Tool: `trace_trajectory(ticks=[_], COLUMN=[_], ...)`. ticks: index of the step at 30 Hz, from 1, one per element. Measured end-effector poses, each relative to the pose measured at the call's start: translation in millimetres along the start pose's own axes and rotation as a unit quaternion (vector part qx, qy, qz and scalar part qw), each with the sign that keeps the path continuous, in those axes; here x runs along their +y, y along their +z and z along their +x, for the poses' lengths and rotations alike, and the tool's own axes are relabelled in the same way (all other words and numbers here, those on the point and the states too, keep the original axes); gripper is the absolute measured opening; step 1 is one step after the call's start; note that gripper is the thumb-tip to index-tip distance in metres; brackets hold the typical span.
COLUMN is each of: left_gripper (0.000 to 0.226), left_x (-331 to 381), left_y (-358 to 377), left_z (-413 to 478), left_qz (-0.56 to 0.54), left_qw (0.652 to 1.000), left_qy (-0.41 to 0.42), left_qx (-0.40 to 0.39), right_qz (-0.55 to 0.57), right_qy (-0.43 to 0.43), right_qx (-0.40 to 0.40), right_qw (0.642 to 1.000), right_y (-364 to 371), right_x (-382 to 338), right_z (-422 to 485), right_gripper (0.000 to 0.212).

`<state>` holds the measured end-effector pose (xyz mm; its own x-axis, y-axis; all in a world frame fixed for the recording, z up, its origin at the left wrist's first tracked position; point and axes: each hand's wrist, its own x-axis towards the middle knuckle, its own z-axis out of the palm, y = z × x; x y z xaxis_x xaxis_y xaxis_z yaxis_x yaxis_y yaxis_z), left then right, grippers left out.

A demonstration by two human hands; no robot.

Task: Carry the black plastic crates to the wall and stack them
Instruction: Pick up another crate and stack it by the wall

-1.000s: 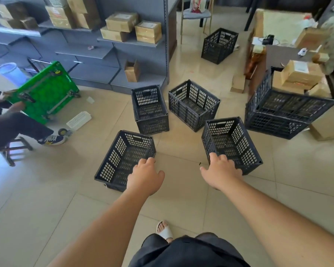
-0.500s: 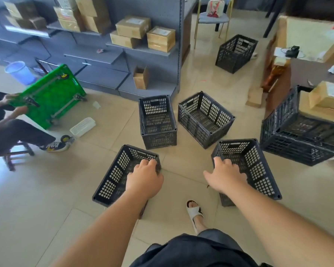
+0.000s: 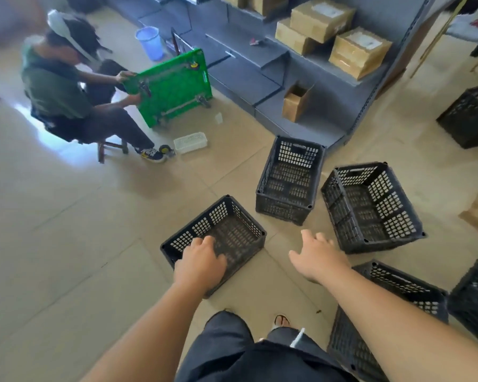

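Several black perforated plastic crates stand on the tiled floor. The nearest crate (image 3: pixel 226 230) lies in front of me; my left hand (image 3: pixel 200 264) rests over its near rim, fingers curled onto it. My right hand (image 3: pixel 316 256) hovers open above bare floor between that crate and a crate at my right (image 3: pixel 403 288), which my right forearm partly hides. Two more crates stand further off: one in the middle (image 3: pixel 290 180) and one tilted to its right (image 3: pixel 370 208).
A seated person (image 3: pixel 64 92) at the left holds a green cart deck (image 3: pixel 171 86). A white tray (image 3: pixel 190 138) lies near that person's foot. Grey shelving (image 3: pixel 329 86) with cardboard boxes (image 3: pixel 359 52) stands behind, a blue bucket (image 3: pixel 149 42) at its left, another black crate (image 3: pixel 472 117) far right.
The view swung left and moved closer. My left hand stayed on the near crate's rim; my right hand came off the right crate and now hangs over the floor.
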<state>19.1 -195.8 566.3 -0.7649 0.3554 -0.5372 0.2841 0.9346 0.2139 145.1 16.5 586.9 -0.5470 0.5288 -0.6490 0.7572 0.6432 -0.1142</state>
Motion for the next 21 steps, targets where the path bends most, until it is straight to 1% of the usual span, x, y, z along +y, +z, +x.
trace_trajectory(ticks=[4, 11, 15, 21], left_gripper=[0.055, 0.055, 0.053, 0.051], left_x=[-27.3, -73.3, -92.9, -110.6], left_y=[-5.5, -19.4, -20.4, -6.3], left_z=[26.8, 78.3, 100.0, 122.5], left_qz=[-0.051, -0.129, -0.168, -0.216], left_qw=[0.997, 0.983, 0.970, 0.942], left_qy=[-0.058, -0.132, -0.176, -0.259], left_qx=[0.014, 0.013, 0.008, 0.005], right_qz=[-0.038, -0.051, -0.066, -0.100], right_qy=[-0.035, -0.082, -0.096, -0.127], right_qx=[-0.015, -0.027, -0.032, -0.063], right_qw=[0.999, 0.995, 0.993, 0.985], right_y=[-11.9, -36.4, -46.7, -43.6], right_x=[-40.3, -113.1, -141.3, -174.0], right_z=[42.4, 106.7, 138.6, 194.5], right_gripper=[0.064, 0.062, 0.062, 0.061])
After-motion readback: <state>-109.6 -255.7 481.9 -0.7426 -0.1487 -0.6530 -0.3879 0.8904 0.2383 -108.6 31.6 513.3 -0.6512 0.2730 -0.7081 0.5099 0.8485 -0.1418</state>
